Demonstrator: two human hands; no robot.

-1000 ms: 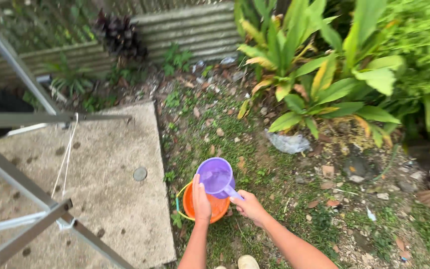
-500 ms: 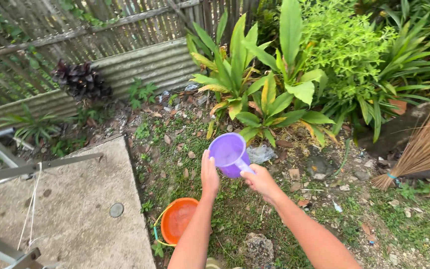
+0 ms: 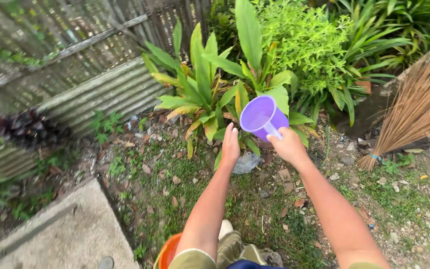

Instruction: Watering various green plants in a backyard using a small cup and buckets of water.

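Head view is showing me the purple dipper (image 3: 262, 117), which I am taking as my landmark: it is hanging in the air in front of the broad-leaved plant (image 3: 210, 89), its mouth tipped toward the camera and up to the left. My right hand (image 3: 287, 145) is sitting just below and right of the dipper, closed around its pale handle, fingers wrapped tight. My left hand (image 3: 231, 144) is hovering just left of and below the dipper, fingers straight and together, palm turned toward the cup; I cannot tell whether it is touching the cup wall or standing a hair off it, and it is gripping nothing.

Directly below the dipper, on the ground between the two forearms, a crumpled clear plastic bag (image 3: 247, 162) is lying among dry leaves. Well to the right of the dipper a stick broom (image 3: 414, 114) is leaning with its bristles fanning upward. Far left of the dipper a corrugated sheet (image 3: 100, 97) is running along a wooden fence (image 3: 75, 40). Well below and left of the dipper, at the bottom edge, the rim of an orange bucket (image 3: 167, 254) is peeking out beside a concrete slab (image 3: 65, 239).
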